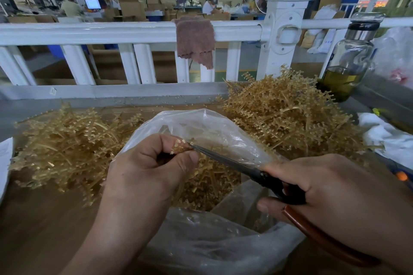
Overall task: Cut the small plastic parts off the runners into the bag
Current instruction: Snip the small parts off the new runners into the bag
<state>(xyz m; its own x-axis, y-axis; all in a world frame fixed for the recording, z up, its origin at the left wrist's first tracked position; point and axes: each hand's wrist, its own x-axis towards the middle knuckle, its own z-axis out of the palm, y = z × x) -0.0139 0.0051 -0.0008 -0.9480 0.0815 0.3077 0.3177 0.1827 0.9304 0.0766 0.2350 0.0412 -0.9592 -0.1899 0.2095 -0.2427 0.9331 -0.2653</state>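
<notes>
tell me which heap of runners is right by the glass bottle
The right-hand heap: it is the taller one and its far edge sits beside the glass bottle. The left-hand heap lies lower, across the bag from the bottle.

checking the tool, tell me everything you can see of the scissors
The scissors have long, narrow dark metal blades, a black pivot area and a reddish-brown handle. The right hand grips the handle, fingers curled round it. The blades look nearly closed and point up and left, tips at the runner pinched by the left hand, over the open mouth of the clear bag. One handle arm sticks out below the hand.
</notes>
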